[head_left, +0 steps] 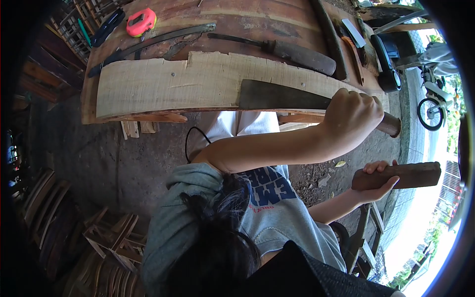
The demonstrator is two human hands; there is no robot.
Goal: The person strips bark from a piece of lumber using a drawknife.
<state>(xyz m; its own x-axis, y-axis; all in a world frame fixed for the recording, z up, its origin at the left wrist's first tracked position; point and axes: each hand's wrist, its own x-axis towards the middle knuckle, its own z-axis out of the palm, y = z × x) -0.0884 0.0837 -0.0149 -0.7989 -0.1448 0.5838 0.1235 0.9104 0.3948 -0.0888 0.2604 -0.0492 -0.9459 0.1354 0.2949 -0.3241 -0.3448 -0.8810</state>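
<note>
My left hand (354, 114) reaches across to the right, its fist wrapped round a broad chisel (277, 95). The flat grey blade lies over a pale, curved board (148, 86), its wide end pointing left. Behind the fist shows the chisel's wooden handle end (391, 125). Lower down at the right, my right hand (378, 178) grips a brown wooden block (415, 175), held apart from the chisel. Small metal nail heads dot the board, and its far edge has a stepped notch.
On the wooden workbench (277, 24) lie a pink tape measure (141, 22), a long dark curved bar (163, 39) and a wooden-handled tool (304, 57). A black flashlight-like object (386, 59) sits at right. Wooden frames (116, 240) stand lower left; a motorbike (435, 96) is beyond.
</note>
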